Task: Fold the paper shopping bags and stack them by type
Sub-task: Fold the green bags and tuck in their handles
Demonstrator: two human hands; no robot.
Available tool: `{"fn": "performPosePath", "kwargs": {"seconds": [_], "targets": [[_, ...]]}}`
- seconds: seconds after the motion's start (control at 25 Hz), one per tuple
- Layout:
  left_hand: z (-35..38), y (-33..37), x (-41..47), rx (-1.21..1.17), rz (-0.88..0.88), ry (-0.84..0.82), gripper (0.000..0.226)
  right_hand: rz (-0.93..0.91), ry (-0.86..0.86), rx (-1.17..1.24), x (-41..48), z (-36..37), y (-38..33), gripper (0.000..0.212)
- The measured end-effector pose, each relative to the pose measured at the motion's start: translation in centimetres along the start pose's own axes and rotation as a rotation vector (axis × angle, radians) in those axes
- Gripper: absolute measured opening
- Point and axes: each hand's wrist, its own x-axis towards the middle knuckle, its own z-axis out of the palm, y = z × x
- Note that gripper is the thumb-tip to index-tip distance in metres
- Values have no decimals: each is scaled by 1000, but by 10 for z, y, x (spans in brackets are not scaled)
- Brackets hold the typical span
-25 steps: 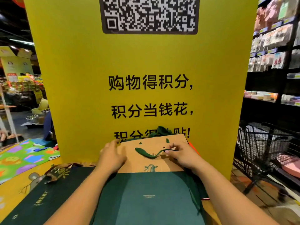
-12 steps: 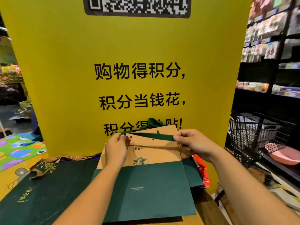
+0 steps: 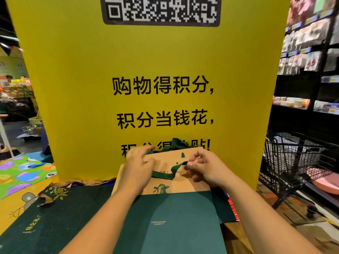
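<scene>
Dark-green gold-printed bag (image 3: 45, 226) flat on the table (image 3: 236, 235) at far left, seemingly set apart as another type. Next, left hand (image 3: 139, 167), fingers spread, pressing down the kraft-and-green bag (image 3: 174, 217) to pin it flat mid-table. Green ribbon handle (image 3: 165, 174) pinched by right hand (image 3: 207, 167), probably for tucking flat before stacking.

Before the sign (image 3: 146, 61) lies a folded bag (image 3: 174, 217), handle (image 3: 163, 174) on top; before the sign's left edge, a second bag (image 3: 55, 226); right of the sign, a cart (image 3: 286, 158).
</scene>
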Motion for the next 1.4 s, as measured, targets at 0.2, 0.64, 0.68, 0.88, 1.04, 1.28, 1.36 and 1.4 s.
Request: {"fn": "performPosePath", "kwargs": {"seconds": [0.2,0.64,0.68,0.88,1.04,1.28,1.36,1.4], "targets": [[18,16,-19,-53,192,-369,30,-118,32,-165,6,11,8,8],[37,-15,2,23,7,-168,1,-273,241,-787,41,29,28,31],[40,-14,4,43,-3,-168,2,-258,217,-801,43,34,33,33],[58,-8,10,156,1,-124,11,-250,299,-806,39,42,56,34],[68,-15,-5,159,140,-8,8,-283,339,-802,35,44,61,31],[70,-20,-8,136,244,20,5,-302,367,-741,37,42,69,25],[73,-21,-10,192,284,19,6,-305,377,-735,37,43,70,25],[75,-21,-11,227,304,25,7,-305,379,-734,37,44,70,25]]}}
